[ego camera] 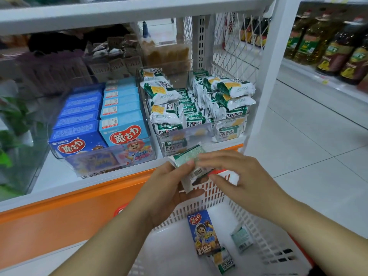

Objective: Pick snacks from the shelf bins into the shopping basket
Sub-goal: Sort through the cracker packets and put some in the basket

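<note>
Blue snack boxes [79, 124] filled clear left bin. Left hand [169, 188] gripped green-white cracker packet [191, 166] above white shopping basket [199, 200]. Right hand [239, 176], fingers loosely spread, touched packet's top. Cracker bin [199, 134] behind.

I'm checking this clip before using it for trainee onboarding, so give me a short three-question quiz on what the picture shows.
1. True or false: the white slotted plastic shopping basket already holds snacks.
2. Which hand grips the green-and-white cracker packet held above the basket? A) left hand B) right hand C) neither
3. Fill in: in the clear plastic shelf bin, the dark blue boxes sit to the ____ of the light blue boxes.

Key: 1 true, a dark blue snack box and two green-and-white packets lie inside. 2 A; the right hand hovers with fingers beside it. 3 left.
</note>
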A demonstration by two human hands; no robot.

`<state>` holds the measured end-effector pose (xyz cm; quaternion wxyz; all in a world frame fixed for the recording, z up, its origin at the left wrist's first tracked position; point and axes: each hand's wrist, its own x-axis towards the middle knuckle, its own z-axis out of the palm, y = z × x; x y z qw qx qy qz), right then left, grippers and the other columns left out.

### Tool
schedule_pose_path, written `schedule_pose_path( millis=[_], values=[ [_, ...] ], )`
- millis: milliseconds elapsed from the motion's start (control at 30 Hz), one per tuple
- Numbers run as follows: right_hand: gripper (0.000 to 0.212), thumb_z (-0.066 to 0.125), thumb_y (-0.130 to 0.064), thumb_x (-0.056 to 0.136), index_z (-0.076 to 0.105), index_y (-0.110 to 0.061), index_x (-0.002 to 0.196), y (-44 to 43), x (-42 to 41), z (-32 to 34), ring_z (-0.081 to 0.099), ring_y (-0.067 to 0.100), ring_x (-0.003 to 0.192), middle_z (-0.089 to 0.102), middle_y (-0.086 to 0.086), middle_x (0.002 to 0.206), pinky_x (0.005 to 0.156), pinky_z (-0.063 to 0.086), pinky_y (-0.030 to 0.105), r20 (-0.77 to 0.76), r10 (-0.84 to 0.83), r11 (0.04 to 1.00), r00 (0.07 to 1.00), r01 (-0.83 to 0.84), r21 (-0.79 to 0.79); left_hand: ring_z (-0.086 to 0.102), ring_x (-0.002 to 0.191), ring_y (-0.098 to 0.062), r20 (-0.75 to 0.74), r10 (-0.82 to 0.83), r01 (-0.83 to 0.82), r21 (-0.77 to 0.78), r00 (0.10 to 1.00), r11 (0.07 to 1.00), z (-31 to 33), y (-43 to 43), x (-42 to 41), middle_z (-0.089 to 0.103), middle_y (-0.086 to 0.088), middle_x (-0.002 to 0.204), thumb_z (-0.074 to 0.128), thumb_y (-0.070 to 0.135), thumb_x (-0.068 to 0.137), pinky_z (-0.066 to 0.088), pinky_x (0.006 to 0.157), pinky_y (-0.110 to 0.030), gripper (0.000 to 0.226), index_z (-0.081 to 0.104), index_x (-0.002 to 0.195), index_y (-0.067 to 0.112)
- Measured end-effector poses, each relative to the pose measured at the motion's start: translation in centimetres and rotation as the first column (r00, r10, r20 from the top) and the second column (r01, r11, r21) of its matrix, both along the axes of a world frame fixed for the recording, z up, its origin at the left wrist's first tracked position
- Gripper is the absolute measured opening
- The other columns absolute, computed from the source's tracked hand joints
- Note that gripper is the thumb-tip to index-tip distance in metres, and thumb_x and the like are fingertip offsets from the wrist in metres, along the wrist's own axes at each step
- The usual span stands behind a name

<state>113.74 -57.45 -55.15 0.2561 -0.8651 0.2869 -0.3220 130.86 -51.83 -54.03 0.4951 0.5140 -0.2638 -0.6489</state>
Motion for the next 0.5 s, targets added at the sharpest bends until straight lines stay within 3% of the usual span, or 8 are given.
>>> schedule_pose_path(
  millis=[100,167,233,300,400,500],
  values=[
    [0.029,0.071,-0.033,0.079,0.064,-0.042,0.106,-0.5,0.0,1.2,0.061,-0.003,0.097,0.068,-0.018,0.103,0.088,0.047,0.018,0.22,-0.225,0.925,0.949,0.137,0.353,0.069,0.099,-0.027,-0.013,-0.032,0.032,0.003,0.999,0.999,-0.2,0.0,0.4,0.072,-0.013,0.105,0.06,0.023,0.079,0.056,0.086,-0.044,0.04,0.058,0.115,0.005],
    [0.041,0.069,-0.05,0.064,0.071,-0.035,0.102,-1.2,-0.3,1.5,0.066,0.008,0.096,0.072,-0.01,0.101,0.093,0.05,0.034,0.227,-0.27,0.787,0.936,0.079,0.612,0.068,0.101,-0.028,-0.011,-0.092,0.092,-0.03,0.996,0.995,-0.2,0.1,0.3,0.072,-0.012,0.108,0.058,0.021,0.079,0.056,0.087,-0.043,0.038,0.059,0.115,0.008],
    [0.045,0.071,-0.05,0.057,0.076,-0.025,0.094,-1.3,-0.4,1.4,0.067,0.022,0.099,0.074,-0.002,0.099,0.097,0.048,0.047,0.246,-0.23,0.655,0.942,-0.037,0.754,0.068,0.103,-0.027,-0.011,-0.146,0.145,-0.057,0.989,0.988,-0.3,0.2,0.2,0.071,-0.01,0.11,0.057,0.02,0.08,0.056,0.086,-0.042,0.038,0.06,0.117,0.01],
    [0.04,0.074,-0.045,0.053,0.077,-0.02,0.085,-1.3,-0.3,1.3,0.069,0.024,0.092,0.075,0.004,0.093,0.091,0.051,0.043,0.25,-0.206,0.651,0.946,-0.058,0.757,0.067,0.105,-0.025,-0.007,-0.179,0.178,-0.07,0.984,0.981,-0.5,0.3,0.2,0.07,-0.009,0.114,0.058,0.019,0.08,0.057,0.085,-0.041,0.041,0.059,0.12,0.011],
    [0.02,0.076,-0.036,0.054,0.075,-0.022,0.068,-1.5,-0.4,1.4,0.065,0.011,0.066,0.072,0.001,0.072,0.072,0.049,0.029,0.254,-0.278,0.687,0.926,0.007,0.727,0.066,0.107,-0.024,0.02,-0.176,0.177,-0.084,0.984,0.981,-0.7,0.1,0.2,0.07,-0.007,0.114,0.058,0.018,0.08,0.057,0.085,-0.04,0.039,0.059,0.119,0.013],
    [0.015,0.075,-0.033,0.059,0.072,-0.02,0.066,-1.6,-0.6,1.2,0.063,0.014,0.066,0.071,0.005,0.07,0.071,0.05,0.029,0.244,-0.314,0.722,0.917,0.064,0.689,0.068,0.104,-0.023,0.044,-0.151,0.154,-0.097,0.988,0.983,-0.9,0.0,0.0,0.072,-0.005,0.111,0.058,0.018,0.081,0.058,0.084,-0.039,0.035,0.06,0.116,0.014]
  ],
)
